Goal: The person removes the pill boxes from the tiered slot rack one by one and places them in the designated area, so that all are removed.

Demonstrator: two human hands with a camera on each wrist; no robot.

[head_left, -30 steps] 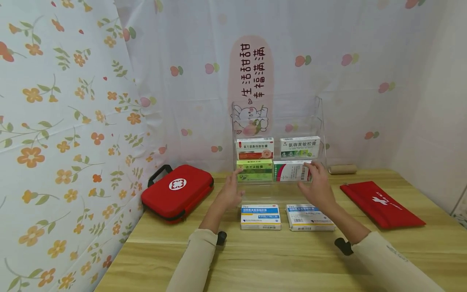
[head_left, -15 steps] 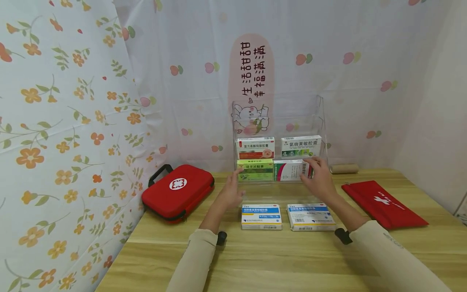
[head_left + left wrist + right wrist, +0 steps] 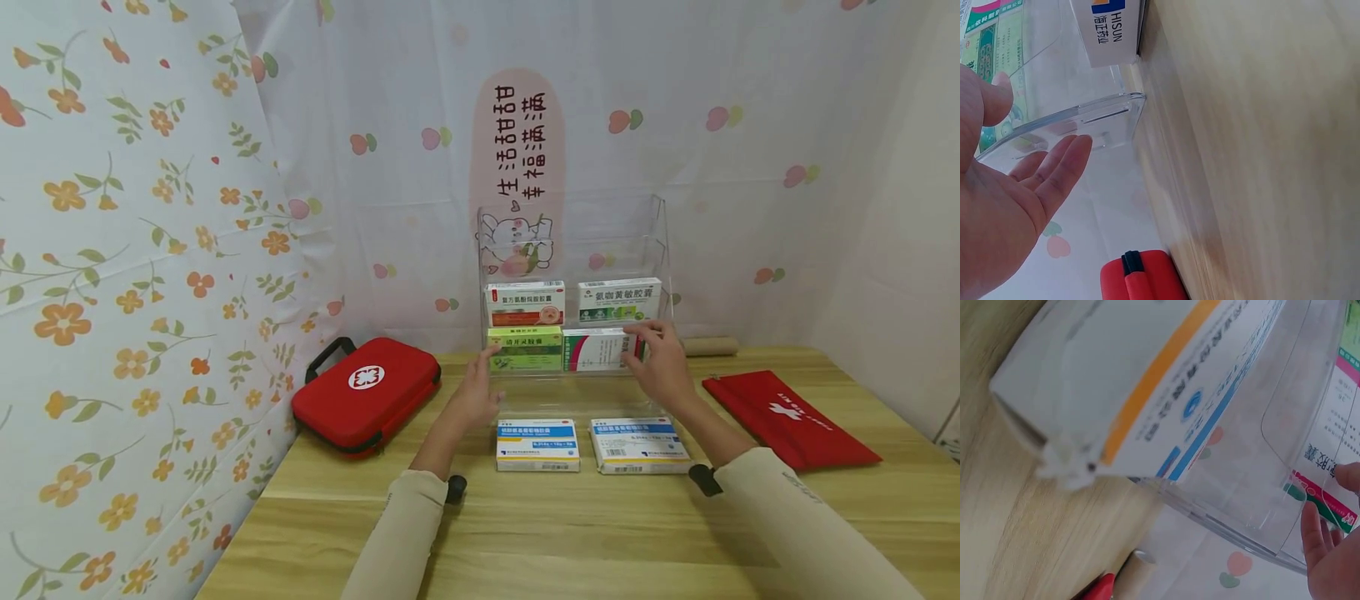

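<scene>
My left hand (image 3: 474,393) is at the left side of a clear acrylic display stand (image 3: 577,258). In the left wrist view its fingers (image 3: 1066,169) are extended beside the stand's side wall, thumb near a green medicine box (image 3: 524,350). At the opposite side, my right hand (image 3: 664,365) has its index finger and thumb at the right end of a white, red and green medicine box (image 3: 592,350). Its fingers (image 3: 1314,534) look fairly straight in the right wrist view. Both boxes stand side by side in one tier. Two more medicine boxes, orange-red-marked (image 3: 525,304) and green-marked (image 3: 618,300), occupy the tier above.
Two white-and-blue medicine boxes, left (image 3: 537,446) and right (image 3: 639,447), are in front on the wooden table (image 3: 525,533). A red first-aid case (image 3: 367,392) lies left, a red pouch (image 3: 787,421) right. Behind the right hand is a brown roll (image 3: 712,347).
My right hand has shifted slightly right along the white, red and green box, which sits slightly further right. The left hand stays almost still.
</scene>
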